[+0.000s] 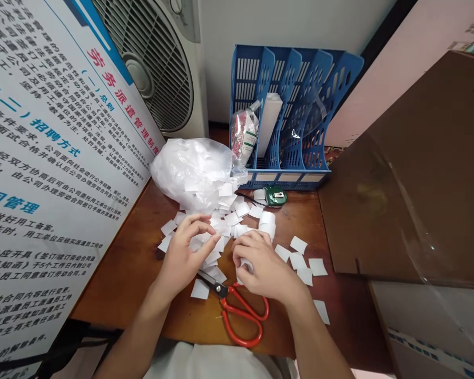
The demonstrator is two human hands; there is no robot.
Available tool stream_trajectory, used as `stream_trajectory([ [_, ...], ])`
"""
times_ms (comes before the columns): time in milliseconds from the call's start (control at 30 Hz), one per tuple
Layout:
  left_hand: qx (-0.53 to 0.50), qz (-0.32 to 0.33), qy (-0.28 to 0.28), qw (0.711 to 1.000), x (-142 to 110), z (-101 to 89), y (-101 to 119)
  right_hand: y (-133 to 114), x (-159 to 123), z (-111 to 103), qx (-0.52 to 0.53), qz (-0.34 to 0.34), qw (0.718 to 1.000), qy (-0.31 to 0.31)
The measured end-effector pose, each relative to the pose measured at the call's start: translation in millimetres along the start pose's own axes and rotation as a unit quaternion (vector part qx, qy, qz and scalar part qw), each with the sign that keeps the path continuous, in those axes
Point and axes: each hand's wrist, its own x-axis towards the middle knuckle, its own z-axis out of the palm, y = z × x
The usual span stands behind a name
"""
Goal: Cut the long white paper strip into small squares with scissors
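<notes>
Two hands sort small white paper pieces on a wooden table.

Low in the centre lie red-handled scissors (240, 309). Just above them, the right hand (263, 268) is curled closed around a white paper piece (245, 265). The left hand (187, 250) pinches at the heap of paper squares (229, 221), fingers bent, hold unclear. Further up sit a plastic bag (193, 171) and a blue file rack (290, 113).

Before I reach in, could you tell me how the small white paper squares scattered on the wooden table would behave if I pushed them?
The small white paper squares look thin and flat, so they would probably slide and scatter easily on the smooth wooden table. They seem very light; the fan nearby could likely blow them about. Several overlap near the left hand, so a push would likely shift them together.
</notes>
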Motion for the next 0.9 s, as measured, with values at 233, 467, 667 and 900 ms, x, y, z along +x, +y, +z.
stream_trajectory([
  [233, -0.058, -0.025, -0.007, 0.998, -1.4, 0.3, -12.9, 4.7, 1.1, -5.5, 0.054, -0.034, 0.990, 0.129],
  [467, -0.175, -0.054, -0.075, 0.980, -4.6, -5.1, -6.9, 10.8, 4.0, 2.3, 0.093, -0.053, 0.970, 0.219],
  [667, -0.163, -0.063, -0.056, 0.983, -5.8, -8.0, -14.7, 9.7, 2.0, 4.0, 0.113, -0.039, 0.974, 0.195],
  [900, -0.148, -0.026, -0.113, 0.982, -9.4, -6.4, -10.2, 5.2, 7.9, 10.8, 0.116, -0.021, 0.978, 0.175],
])
